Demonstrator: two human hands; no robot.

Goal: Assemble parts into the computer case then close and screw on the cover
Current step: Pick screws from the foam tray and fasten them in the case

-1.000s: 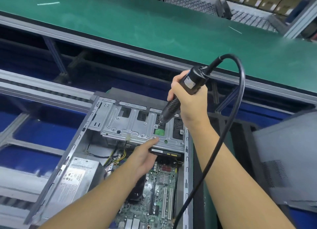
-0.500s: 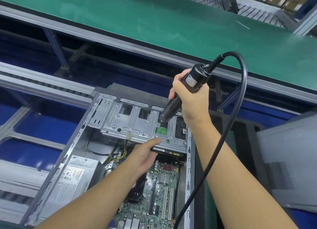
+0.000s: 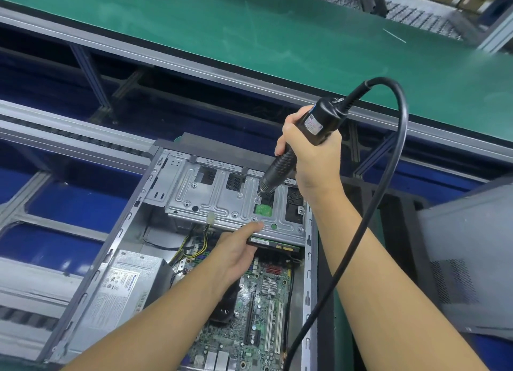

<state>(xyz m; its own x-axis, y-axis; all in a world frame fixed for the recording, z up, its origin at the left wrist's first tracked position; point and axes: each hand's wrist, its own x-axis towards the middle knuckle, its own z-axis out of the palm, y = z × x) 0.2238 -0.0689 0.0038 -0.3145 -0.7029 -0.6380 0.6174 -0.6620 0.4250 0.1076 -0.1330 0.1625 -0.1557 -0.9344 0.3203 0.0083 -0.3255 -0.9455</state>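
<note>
Little has moved: the right hand (image 3: 311,159) keeps its grip clamped round the electric screwdriver (image 3: 319,123), whose tip stays on the drive cage (image 3: 222,201) at the far end of the open computer case (image 3: 306,259). The left hand (image 3: 236,254) still pinches the cage's near edge, thumb on top and fingers under the drive (image 3: 266,243). The right wrist is just inside the case's right wall. The cable (image 3: 399,137) loops out past that wall, and the motherboard (image 3: 266,301) lies uncovered below.

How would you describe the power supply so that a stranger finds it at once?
Look into the open computer case. In its near left corner, left of the green motherboard, sits the power supply. It is the only closed grey metal box, with a white label on top.
</note>
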